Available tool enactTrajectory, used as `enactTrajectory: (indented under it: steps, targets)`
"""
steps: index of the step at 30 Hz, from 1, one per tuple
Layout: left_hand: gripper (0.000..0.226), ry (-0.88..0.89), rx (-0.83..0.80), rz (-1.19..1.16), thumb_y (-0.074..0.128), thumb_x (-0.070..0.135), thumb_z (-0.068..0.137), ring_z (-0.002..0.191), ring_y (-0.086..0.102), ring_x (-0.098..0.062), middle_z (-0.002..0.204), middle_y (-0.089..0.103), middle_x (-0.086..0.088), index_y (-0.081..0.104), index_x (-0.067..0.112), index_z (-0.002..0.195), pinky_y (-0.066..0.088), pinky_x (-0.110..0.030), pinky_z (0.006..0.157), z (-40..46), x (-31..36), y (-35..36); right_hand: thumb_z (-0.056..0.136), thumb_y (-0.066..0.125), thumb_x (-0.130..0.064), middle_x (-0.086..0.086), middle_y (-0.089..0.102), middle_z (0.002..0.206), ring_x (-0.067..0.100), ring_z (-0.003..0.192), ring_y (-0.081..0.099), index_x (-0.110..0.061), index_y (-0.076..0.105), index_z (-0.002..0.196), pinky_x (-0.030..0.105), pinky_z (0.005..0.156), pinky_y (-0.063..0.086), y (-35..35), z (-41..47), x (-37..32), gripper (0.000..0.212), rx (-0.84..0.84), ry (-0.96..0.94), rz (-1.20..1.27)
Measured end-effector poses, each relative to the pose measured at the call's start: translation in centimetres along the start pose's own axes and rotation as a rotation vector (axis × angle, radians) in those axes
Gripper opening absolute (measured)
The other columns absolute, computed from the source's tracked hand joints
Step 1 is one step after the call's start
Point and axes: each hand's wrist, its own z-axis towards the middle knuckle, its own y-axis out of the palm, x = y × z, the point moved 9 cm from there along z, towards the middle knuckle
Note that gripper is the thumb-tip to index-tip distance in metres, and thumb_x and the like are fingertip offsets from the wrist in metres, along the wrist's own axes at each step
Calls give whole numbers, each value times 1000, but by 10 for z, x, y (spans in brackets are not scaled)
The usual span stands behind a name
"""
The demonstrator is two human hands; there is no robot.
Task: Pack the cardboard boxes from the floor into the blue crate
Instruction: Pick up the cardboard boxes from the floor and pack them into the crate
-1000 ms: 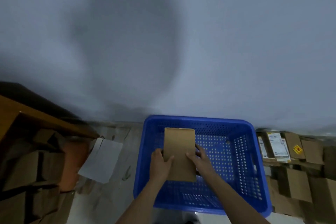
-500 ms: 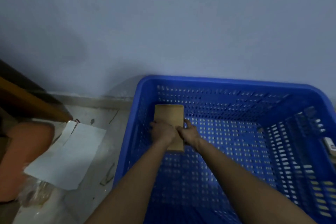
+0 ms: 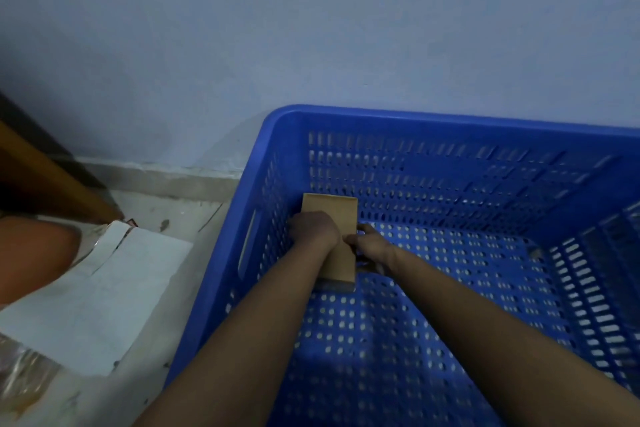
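Head view: cardboard box (image 3: 333,215) lengthwise toward wall (image 3: 311,28).

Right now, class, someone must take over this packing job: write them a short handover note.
Left hand: lies on top of the box, gripping it.
Right hand: grips the box's right edge.
Box: low inside the crate, in its far left corner, at or near the bottom.
Done: first box nearly placed; nothing else shows in the crate.
Left: let go, then fetch more boxes; none are in view here.
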Motion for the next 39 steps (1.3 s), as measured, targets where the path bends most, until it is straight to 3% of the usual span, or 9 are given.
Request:
enactTrajectory:
  steps: [5,10,13,17,21,25,32,36,39]
  targets:
    - [49,-32,153,117,38,11,99,140,21,-34,153,15,-19,27,-8,143,28,-39,115,-14,-7,-8,97,56,-27,12,58,123,28,95,59,-20,27,149,42,85,53,3,-3,3,60,9,9,5]
    - [50,-42,111,86,38,9,97,133,33,-32,149,25,-17,26,-6,143,36,-37,106,-3,-14,-4,97,55,-27,7,56,103,19,76,56,-17,27,147,32,65,51,9,-6,6,59,-13,8,1]
    - [47,9,110,109,42,13,95,131,37,-33,146,31,-19,35,-3,140,38,-38,104,-8,-11,-5,97,53,-32,10,59,113,19,79,56,-20,25,148,38,77,52,8,-6,6,59,-16,18,-22]
    - [53,-29,122,47,43,14,98,137,29,-32,151,18,-15,26,-7,144,35,-39,109,-16,-10,-12,94,52,-45,8,45,143,29,119,52,-21,20,150,45,97,48,6,-8,2,69,22,15,-105]
    - [52,9,138,63,44,17,96,131,38,-31,148,28,-13,32,0,143,43,-40,100,-23,-8,-28,93,51,-49,8,33,154,32,135,40,-20,18,152,43,108,38,-14,-28,-23,74,96,-69,-182]
    - [43,158,154,128,41,17,96,126,43,-31,139,40,-13,43,4,137,43,-43,98,-62,13,-71,92,53,-50,10,43,147,32,127,48,-21,26,149,40,101,43,-42,-82,-63,70,175,-174,-362]
    - [38,452,227,166,48,27,90,118,47,-30,127,53,-9,52,14,125,40,-42,96,-178,63,-184,89,53,-52,11,33,145,33,116,54,-23,23,150,42,90,50,-90,-228,-143,74,293,-304,-718]
    - [29,496,260,99,50,22,84,109,50,-29,117,57,-8,56,14,111,41,-37,82,-254,84,-262,87,55,-52,9,36,143,31,123,47,-21,23,151,44,95,48,-126,-323,-194,78,344,-310,-866]
    - [33,522,266,144,51,23,86,110,50,-29,118,57,-8,54,13,118,44,-40,86,-316,102,-323,88,55,-52,9,36,143,31,126,45,-21,23,151,44,98,46,-159,-402,-234,77,370,-286,-887]
